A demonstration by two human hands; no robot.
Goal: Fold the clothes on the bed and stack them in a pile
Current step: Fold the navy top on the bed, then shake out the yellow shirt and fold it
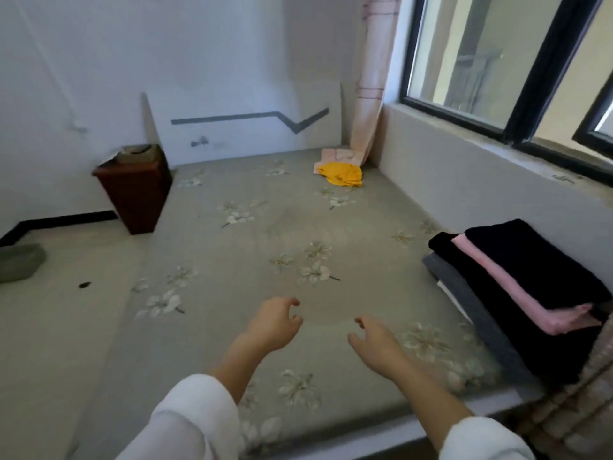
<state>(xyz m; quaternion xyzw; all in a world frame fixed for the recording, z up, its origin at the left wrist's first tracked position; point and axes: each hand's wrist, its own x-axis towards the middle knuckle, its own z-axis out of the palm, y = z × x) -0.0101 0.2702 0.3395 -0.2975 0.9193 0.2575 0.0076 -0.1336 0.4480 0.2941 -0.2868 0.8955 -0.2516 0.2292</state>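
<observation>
A pile of folded clothes lies at the right edge of the bed: black on top, then pink, more black, and grey at the bottom. A crumpled yellow garment lies at the far end of the bed, partly over a pale pink cloth. My left hand and my right hand hover over the near middle of the bed. Both have loosely curled fingers and hold nothing.
The bed has a grey floral cover and a white headboard. A dark red bin stands on the floor at the far left. A wall with a window ledge runs along the bed's right side, and a pink curtain hangs in the far corner.
</observation>
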